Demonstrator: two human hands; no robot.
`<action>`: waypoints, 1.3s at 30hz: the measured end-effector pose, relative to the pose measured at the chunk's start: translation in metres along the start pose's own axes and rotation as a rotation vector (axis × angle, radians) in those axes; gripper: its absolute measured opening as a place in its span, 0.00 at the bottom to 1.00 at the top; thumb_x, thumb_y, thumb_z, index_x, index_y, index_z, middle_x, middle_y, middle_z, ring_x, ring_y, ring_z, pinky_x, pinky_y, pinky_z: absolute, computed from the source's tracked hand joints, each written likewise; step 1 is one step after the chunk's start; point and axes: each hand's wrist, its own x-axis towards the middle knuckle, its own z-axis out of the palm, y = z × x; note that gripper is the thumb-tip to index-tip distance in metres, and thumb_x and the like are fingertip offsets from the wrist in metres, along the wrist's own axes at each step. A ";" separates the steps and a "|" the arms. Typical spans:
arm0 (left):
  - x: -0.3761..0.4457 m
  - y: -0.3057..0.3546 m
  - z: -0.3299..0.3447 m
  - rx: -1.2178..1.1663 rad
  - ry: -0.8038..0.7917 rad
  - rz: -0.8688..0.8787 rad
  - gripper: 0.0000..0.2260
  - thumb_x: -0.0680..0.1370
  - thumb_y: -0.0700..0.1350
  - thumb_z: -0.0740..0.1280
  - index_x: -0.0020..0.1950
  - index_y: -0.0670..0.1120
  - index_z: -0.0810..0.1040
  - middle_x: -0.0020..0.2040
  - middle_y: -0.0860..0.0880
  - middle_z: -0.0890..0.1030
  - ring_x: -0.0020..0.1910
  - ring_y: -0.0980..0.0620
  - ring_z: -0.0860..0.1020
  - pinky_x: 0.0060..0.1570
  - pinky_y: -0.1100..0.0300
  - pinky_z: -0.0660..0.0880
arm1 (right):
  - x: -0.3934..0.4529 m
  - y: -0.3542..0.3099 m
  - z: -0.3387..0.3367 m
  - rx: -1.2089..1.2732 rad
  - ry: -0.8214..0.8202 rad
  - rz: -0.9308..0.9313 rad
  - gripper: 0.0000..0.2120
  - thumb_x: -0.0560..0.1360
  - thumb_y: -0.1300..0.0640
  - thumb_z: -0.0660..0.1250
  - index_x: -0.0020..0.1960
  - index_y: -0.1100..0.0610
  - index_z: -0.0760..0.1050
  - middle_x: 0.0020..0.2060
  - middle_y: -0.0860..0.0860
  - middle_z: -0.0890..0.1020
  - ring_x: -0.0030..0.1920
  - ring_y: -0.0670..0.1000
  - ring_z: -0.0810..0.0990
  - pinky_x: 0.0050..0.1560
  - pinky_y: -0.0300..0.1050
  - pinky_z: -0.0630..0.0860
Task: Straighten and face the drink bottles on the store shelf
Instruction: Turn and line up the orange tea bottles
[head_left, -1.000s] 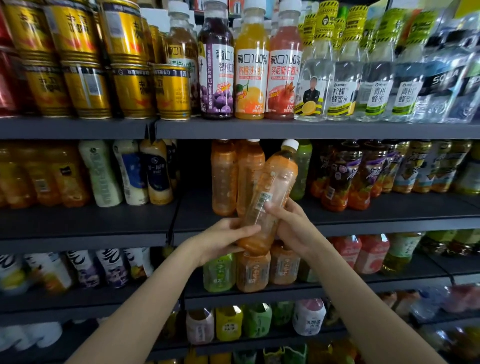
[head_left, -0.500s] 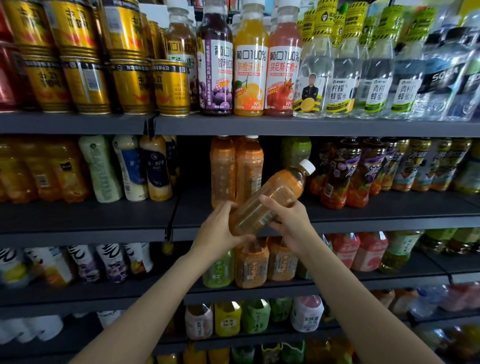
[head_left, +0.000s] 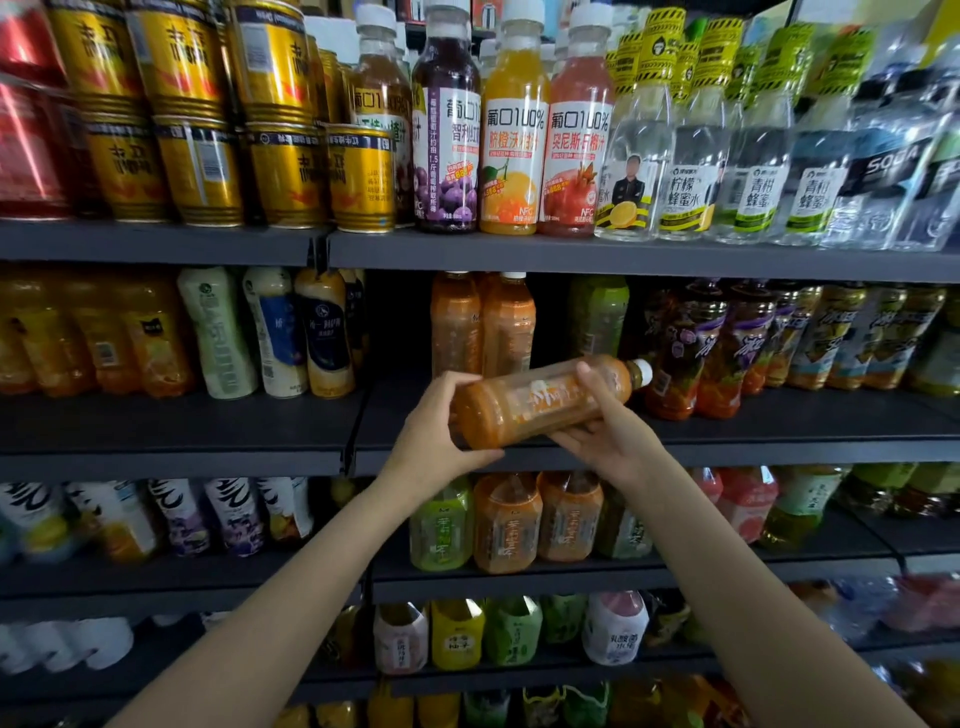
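Centre of frame: left hand gripping base of orange bottle, right hand curling round neck end, bottle lying near-horizontal, cap pointing right, before middle shelf

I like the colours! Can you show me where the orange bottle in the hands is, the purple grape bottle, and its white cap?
orange bottle (head_left: 540, 402): head view, middle of its label.
purple grape bottle (head_left: 448, 156): head view, on its label.
white cap (head_left: 643, 372): head view, the orange bottle's cap end.

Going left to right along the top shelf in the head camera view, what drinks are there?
Gold cans → purple grape juice bottle → orange juice bottle → red pomegranate juice bottle → clear yellow-capped honey water bottles → soda water bottle.
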 end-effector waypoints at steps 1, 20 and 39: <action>0.000 0.001 0.000 0.021 0.002 0.042 0.32 0.65 0.45 0.78 0.64 0.52 0.67 0.61 0.53 0.71 0.60 0.55 0.70 0.58 0.56 0.71 | -0.001 0.001 0.000 0.031 0.014 0.019 0.23 0.72 0.54 0.70 0.63 0.60 0.67 0.53 0.60 0.78 0.53 0.58 0.79 0.49 0.52 0.78; -0.004 -0.001 -0.003 0.019 -0.376 -0.246 0.36 0.66 0.47 0.78 0.70 0.49 0.65 0.61 0.53 0.72 0.62 0.54 0.71 0.57 0.63 0.68 | -0.003 0.005 -0.004 -0.288 -0.391 -0.264 0.28 0.61 0.63 0.75 0.59 0.62 0.71 0.47 0.54 0.80 0.51 0.53 0.80 0.50 0.44 0.78; 0.001 -0.008 0.011 0.273 -0.022 -0.062 0.32 0.67 0.52 0.76 0.67 0.49 0.67 0.60 0.48 0.65 0.62 0.49 0.62 0.61 0.53 0.64 | -0.014 0.001 -0.007 -0.277 -0.145 -0.298 0.22 0.66 0.61 0.72 0.59 0.59 0.72 0.52 0.55 0.82 0.55 0.54 0.82 0.56 0.49 0.79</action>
